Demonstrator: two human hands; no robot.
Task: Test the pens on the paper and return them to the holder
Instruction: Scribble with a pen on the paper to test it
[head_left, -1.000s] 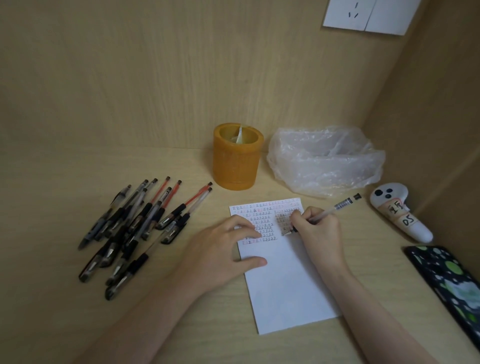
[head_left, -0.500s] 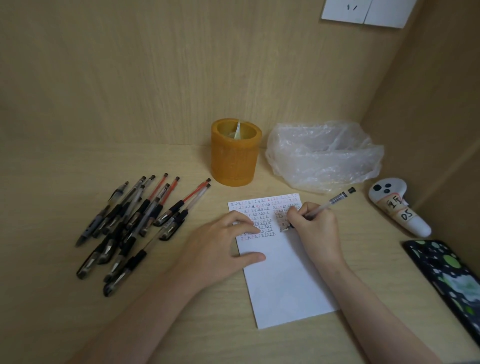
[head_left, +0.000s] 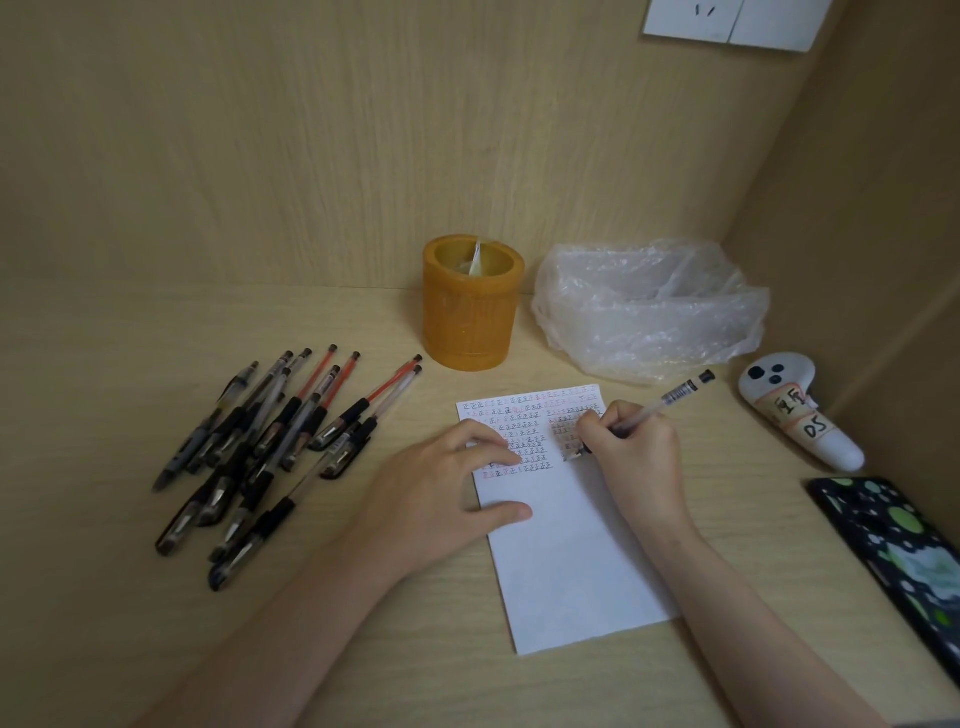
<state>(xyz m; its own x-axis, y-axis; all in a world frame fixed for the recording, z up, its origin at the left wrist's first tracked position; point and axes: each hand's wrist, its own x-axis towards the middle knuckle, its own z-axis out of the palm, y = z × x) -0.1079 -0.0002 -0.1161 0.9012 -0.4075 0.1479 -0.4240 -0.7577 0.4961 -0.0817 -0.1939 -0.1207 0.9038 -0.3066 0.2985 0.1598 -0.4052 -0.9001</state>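
A white sheet of paper (head_left: 566, 561) lies on the wooden desk, its top part covered in rows of small red and black marks. My right hand (head_left: 631, 452) grips a clear pen (head_left: 670, 400), tip touching the paper's upper right area. My left hand (head_left: 441, 493) rests flat on the paper's left edge, fingers spread, holding nothing. A pile of several black and red pens (head_left: 270, 441) lies to the left. The orange cylindrical holder (head_left: 472, 304) stands behind the paper, with a small white item inside.
A crumpled clear plastic bag (head_left: 649, 312) sits right of the holder. A white controller with a label (head_left: 795, 410) lies at the right wall. A dark patterned phone (head_left: 898, 556) lies at the right edge. Wooden walls close the back and right.
The pen tip in my right hand has shifted slightly over the written rows. My left hand stays pressed on the paper.
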